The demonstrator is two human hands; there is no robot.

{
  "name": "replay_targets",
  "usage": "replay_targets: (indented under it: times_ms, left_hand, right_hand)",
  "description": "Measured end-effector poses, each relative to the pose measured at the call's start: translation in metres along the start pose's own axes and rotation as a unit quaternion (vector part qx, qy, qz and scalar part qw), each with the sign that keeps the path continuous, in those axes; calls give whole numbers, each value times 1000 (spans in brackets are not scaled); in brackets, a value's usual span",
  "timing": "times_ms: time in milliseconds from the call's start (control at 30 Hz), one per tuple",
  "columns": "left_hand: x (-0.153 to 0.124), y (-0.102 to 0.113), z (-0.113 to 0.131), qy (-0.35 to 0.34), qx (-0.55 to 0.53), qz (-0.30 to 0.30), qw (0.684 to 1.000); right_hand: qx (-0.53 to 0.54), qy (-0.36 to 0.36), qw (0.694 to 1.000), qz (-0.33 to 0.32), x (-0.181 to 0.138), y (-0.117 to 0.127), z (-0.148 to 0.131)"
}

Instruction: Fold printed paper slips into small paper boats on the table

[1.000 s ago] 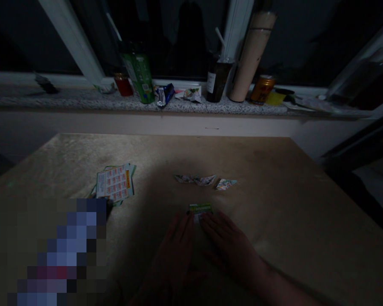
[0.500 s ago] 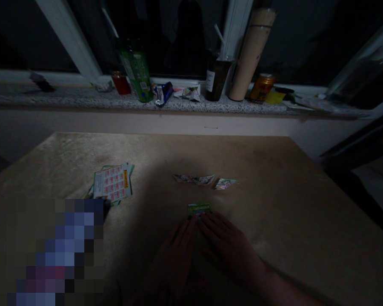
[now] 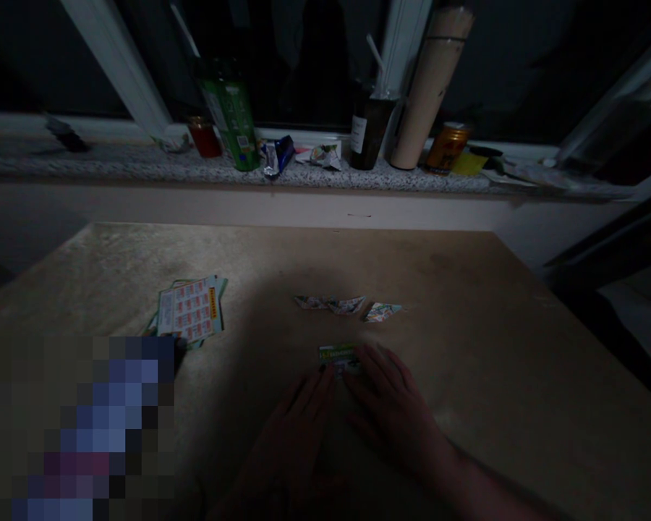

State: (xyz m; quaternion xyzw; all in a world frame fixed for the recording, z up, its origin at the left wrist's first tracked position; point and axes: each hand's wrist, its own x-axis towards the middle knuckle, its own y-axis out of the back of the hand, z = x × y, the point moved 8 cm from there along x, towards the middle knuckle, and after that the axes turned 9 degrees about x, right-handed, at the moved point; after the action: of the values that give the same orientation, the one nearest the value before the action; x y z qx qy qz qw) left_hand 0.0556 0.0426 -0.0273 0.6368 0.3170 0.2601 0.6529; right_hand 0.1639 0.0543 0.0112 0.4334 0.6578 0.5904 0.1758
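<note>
A small printed paper card [image 3: 336, 354] with a green top band lies flat on the table, close to me. My left hand [image 3: 301, 409] rests over its lower left part, fingers stretched forward. On its right side lies my right hand [image 3: 388, 391], fingers extended and touching the right edge. The two hands hide the card's lower part, and it is dim there. Beyond the card sit folded paper pieces [image 3: 347, 305] with pointed ends, and a separate folded paper piece [image 3: 383, 312] just to their right.
A stack of printed cards [image 3: 187, 312] lies on the table [image 3: 466, 289] at left; a pixelated patch covers the lower left corner. Along the granite windowsill [image 3: 315, 176] stand a green bottle [image 3: 233, 123], a dark cup [image 3: 369, 134] with straw, a tall cylinder [image 3: 434, 87] and an orange can [image 3: 448, 150].
My right hand has moved slightly right and forward, uncovering more of the card's middle. My left hand stays almost where it was.
</note>
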Motion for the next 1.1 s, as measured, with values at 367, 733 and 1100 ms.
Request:
replay_targets:
  times_ms: [367, 733, 1100]
  left_hand:
    - [3, 9, -1, -17, 6, -23, 1000]
    - [4, 12, -2, -8, 2, -28, 1000]
    - [-10, 0, -3, 26, 91, 98, 991]
  right_hand:
    - [-3, -12, 1000, 0, -2, 2, 11]
    - [-7, -12, 999, 47, -4, 9, 13]
    - [-3, 9, 997, 83, -6, 3, 10]
